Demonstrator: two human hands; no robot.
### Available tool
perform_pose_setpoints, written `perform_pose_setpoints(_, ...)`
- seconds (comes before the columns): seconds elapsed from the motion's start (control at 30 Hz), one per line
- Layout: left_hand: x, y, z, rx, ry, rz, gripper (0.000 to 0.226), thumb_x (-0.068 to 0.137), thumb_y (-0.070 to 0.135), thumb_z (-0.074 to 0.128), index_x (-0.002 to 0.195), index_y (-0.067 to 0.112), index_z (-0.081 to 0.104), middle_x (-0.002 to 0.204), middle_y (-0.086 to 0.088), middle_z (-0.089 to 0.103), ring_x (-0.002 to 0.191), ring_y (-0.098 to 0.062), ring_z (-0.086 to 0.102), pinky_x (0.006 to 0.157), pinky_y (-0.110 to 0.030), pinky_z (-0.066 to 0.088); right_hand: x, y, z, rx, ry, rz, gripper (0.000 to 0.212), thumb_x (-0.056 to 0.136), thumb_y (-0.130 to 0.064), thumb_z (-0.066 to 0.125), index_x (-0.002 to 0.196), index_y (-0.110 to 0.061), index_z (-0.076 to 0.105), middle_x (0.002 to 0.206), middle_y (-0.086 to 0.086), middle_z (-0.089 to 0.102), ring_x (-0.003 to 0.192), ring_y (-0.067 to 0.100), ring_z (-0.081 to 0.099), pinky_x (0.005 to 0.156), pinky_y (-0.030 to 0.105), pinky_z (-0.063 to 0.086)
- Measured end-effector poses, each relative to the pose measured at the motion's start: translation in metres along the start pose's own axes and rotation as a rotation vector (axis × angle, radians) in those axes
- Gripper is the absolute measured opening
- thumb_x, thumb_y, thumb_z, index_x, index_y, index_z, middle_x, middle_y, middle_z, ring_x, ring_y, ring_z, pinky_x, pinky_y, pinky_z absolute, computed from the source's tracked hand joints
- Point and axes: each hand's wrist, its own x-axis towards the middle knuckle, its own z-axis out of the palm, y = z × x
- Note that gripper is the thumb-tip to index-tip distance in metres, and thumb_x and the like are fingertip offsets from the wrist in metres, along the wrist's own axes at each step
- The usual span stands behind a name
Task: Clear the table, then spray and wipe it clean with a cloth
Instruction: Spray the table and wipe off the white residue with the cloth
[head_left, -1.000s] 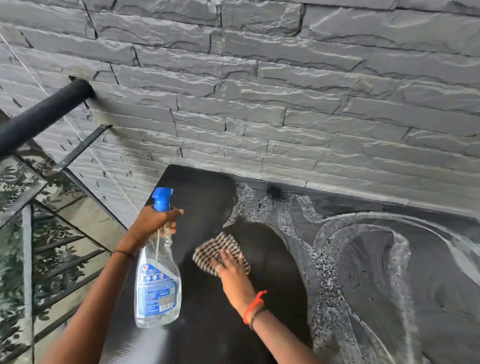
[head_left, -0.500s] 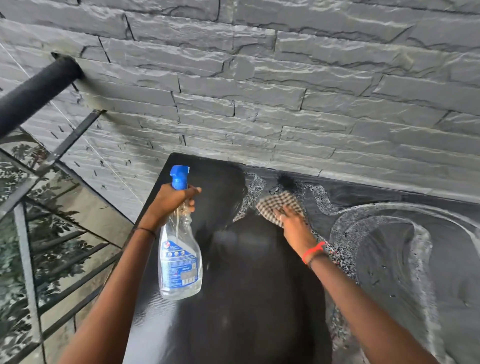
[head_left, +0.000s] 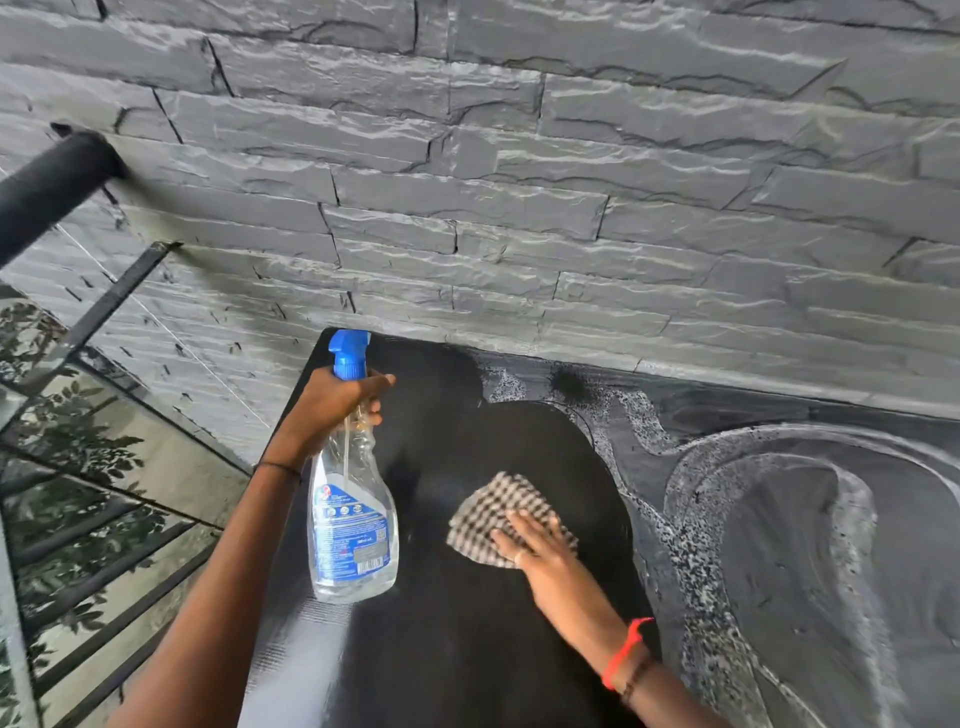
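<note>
The black table (head_left: 467, 649) stands against a grey stone wall. Its left part is dark and wiped; foamy white streaks (head_left: 701, 571) curve over the right part. My left hand (head_left: 332, 405) grips the neck of a clear spray bottle (head_left: 350, 525) with a blue nozzle and blue label, holding it upright above the table's left edge. My right hand (head_left: 535, 551) presses flat, fingers straight, on a brown-and-white checked cloth (head_left: 493, 512) lying on the dark wiped area near the table's middle.
The stone wall (head_left: 519, 208) runs along the table's far edge. A black railing (head_left: 47, 187) with glass panels (head_left: 104, 493) borders the left side, with foliage seen through it. A dark spot (head_left: 569, 384) sits near the table's back edge.
My right hand has drawn the cloth back from the table's far edge toward me, onto the dark wiped area. The left hand keeps holding the bottle in about the same place.
</note>
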Motion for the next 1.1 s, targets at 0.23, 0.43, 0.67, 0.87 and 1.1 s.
perform_pose_setpoints(0.23,0.012,-0.001,0.009,0.011,-0.027,0.028,0.018,0.08,0.018,0.074,0.066,0.017,0.061,0.048,0.0,0.056,0.04,-0.014,0.054,0.043,-0.022,0.046,0.087,0.12,-0.048,-0.03,0.064,0.316,0.071,0.084,0.013,0.039,0.146,-0.021,0.033,0.156,0.009,0.026,0.145,0.021,0.024,0.122,0.028,0.011)
perform_pose_setpoints(0.43,0.016,-0.002,0.018,0.036,-0.054,0.014,0.016,0.08,0.018,0.074,0.07,0.015,0.062,0.049,0.0,0.057,0.044,-0.015,0.056,0.045,-0.023,0.048,0.182,0.06,-0.041,-0.01,0.032,0.209,0.058,0.089,0.006,0.037,0.144,-0.014,0.038,0.154,0.017,0.028,0.143,0.028,0.027,0.12,0.038,0.017)
perform_pose_setpoints(0.67,0.024,0.009,0.016,0.05,-0.051,0.043,0.012,0.081,0.017,0.073,0.074,0.014,0.064,0.05,-0.001,0.058,0.044,-0.015,0.057,0.047,-0.024,0.05,0.112,0.028,0.001,-0.03,0.008,-0.017,0.068,0.086,0.008,0.036,0.148,-0.02,0.029,0.159,0.007,0.017,0.148,0.02,0.014,0.122,0.04,0.006)
perform_pose_setpoints(0.87,0.03,0.009,0.009,0.03,-0.043,0.05,0.017,0.08,0.018,0.074,0.067,0.018,0.063,0.048,-0.001,0.057,0.042,-0.014,0.057,0.048,-0.024,0.049,0.087,0.111,-0.034,-0.043,0.042,0.177,0.073,0.085,0.011,0.04,0.147,-0.025,0.029,0.159,0.002,0.018,0.147,0.016,0.018,0.123,0.031,0.011)
perform_pose_setpoints(1.1,0.027,0.002,0.004,0.026,-0.058,0.072,0.016,0.081,0.016,0.073,0.069,0.016,0.062,0.049,-0.003,0.058,0.043,-0.017,0.057,0.048,-0.026,0.049,0.185,0.084,-0.046,-0.027,0.003,0.125,0.065,0.086,0.013,0.038,0.144,-0.017,0.038,0.154,0.016,0.03,0.142,0.027,0.03,0.12,0.035,0.02)
